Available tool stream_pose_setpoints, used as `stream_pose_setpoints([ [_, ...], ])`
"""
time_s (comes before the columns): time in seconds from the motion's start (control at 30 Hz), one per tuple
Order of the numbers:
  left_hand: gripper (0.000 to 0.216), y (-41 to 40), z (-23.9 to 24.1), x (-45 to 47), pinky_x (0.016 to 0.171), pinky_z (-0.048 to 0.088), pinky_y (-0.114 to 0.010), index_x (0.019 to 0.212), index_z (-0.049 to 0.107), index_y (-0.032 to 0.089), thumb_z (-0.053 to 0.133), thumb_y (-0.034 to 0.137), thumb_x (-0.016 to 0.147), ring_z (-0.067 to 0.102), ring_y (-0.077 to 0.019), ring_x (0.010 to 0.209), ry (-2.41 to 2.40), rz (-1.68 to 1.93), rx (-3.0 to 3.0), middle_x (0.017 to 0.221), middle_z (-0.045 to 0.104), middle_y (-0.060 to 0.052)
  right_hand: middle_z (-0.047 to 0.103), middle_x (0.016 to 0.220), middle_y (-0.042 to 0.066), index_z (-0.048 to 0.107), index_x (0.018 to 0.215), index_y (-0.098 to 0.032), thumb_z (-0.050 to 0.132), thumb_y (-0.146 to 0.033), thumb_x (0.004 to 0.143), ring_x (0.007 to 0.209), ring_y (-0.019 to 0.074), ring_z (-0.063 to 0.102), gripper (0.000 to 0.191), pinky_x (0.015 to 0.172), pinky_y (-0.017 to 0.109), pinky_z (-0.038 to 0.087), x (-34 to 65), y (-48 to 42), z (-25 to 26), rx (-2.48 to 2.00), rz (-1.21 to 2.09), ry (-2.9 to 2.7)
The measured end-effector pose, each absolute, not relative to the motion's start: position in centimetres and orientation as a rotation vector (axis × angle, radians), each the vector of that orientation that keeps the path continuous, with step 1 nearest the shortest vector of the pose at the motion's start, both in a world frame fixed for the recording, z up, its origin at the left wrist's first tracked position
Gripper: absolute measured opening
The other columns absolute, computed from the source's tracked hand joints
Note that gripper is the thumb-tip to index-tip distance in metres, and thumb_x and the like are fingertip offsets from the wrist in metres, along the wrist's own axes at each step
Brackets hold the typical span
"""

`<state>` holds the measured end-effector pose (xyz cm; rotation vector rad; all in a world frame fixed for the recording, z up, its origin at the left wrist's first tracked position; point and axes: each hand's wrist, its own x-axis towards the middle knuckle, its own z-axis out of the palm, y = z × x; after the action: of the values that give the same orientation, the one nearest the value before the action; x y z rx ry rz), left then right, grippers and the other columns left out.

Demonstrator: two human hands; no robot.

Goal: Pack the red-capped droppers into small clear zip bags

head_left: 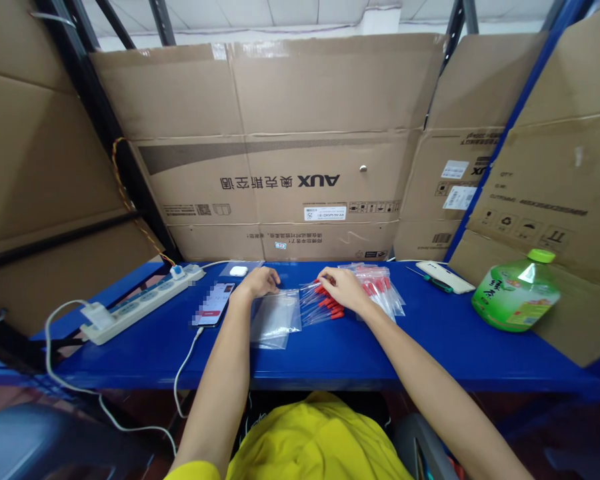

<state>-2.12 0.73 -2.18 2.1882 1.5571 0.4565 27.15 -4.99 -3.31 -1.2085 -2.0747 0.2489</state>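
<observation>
From the head view, we are looking down at a blue desk (430, 347) whose front edge is running across the picture just above the person's yellow shirt.

The left hand (260, 281) is lying on the top edge of a small stack of clear bags (275, 319), fingers curled and close together. We cannot tell whether it is gripping the stack or only pressing on it. The bags are lying flat near the middle of the desk, their lower corners reaching toward the front edge but stopping short of it.

The right hand (343, 287) is drawing its fingertips together and pinching one of the tubes (327, 308). These are thin clear pieces with red ends, fanned out in a loose heap just right of the bags and touching them. Behind the right hand, filled bags (383, 290) are piling up, overlapping one another.

To the left, a phone (215, 303) is lying just beside the left wrist, with a cable (187, 353) dropping over the front edge. A white case (239, 271) is sitting behind it, and a strip (140, 303) is angling along the desk's left end. To the right, a white gadget (445, 277) is lying near the back, and a green bottle (517, 293) is tipping on its side against the boxes (280, 147), which are walling off the back and both sides.

Bare desk is showing in front of both forearms and between the filled bags and the bottle.
</observation>
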Motion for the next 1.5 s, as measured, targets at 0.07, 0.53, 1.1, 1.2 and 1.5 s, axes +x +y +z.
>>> stream_pose_setpoints([
  [0.07,0.020,0.5,-2.0,-2.0,0.062,0.043,-0.023,0.077,0.072,0.022,0.081,0.027,0.060,0.069,-0.0157,0.067,1.536,0.473,2.204,0.070,0.073,0.003,0.076,0.085,0.001,0.075,0.093,-0.025,0.059,-0.022,0.094,0.075,0.0184,0.064,0.016,0.070,0.028,0.039,27.1,-5.0,-3.3,-1.211,0.248,-2.075],
  [0.53,0.009,-0.2,-1.3,-1.4,0.066,0.044,-0.024,0.065,0.075,0.023,0.080,0.031,0.063,0.065,-0.0161,0.067,1.421,0.450,2.239,0.067,0.072,0.001,0.076,0.082,0.000,0.074,0.090,-0.025,0.059,-0.024,0.094,0.072,0.0182,0.065,0.015,0.068,0.028,0.039,27.2,-5.0,-3.4,-1.242,0.280,-2.068],
  [1.1,0.017,-5.3,1.3,7.2,0.083,0.048,-0.029,0.097,0.071,0.020,0.059,0.031,0.098,0.067,-0.0180,0.087,0.667,1.149,2.649,0.095,0.075,-0.005,0.065,0.073,0.000,0.063,0.089,-0.020,0.066,-0.075,0.081,0.058,0.0126,0.058,0.055,0.049,0.022,0.044,26.1,-4.9,-2.8,-0.812,1.172,-1.449],
  [1.2,0.010,-5.2,0.8,7.8,0.083,0.049,-0.029,0.092,0.069,0.020,0.061,0.024,0.095,0.067,-0.0178,0.087,0.618,1.063,2.720,0.093,0.074,-0.004,0.064,0.071,-0.001,0.064,0.083,-0.020,0.075,-0.070,0.075,0.058,0.0128,0.056,0.052,0.051,0.024,0.044,26.3,-4.8,-2.8,-0.815,1.051,-1.436],
  [1.5,0.017,-4.7,0.0,8.0,0.071,0.046,-0.026,0.103,0.056,0.022,0.065,0.021,0.087,0.067,-0.0165,0.077,0.910,1.025,2.558,0.087,0.072,0.000,0.074,0.079,0.005,0.074,0.084,-0.018,0.077,-0.058,0.075,0.068,0.0192,0.064,0.041,0.059,0.029,0.051,26.8,-4.1,-2.9,-0.877,0.910,-1.429],
])
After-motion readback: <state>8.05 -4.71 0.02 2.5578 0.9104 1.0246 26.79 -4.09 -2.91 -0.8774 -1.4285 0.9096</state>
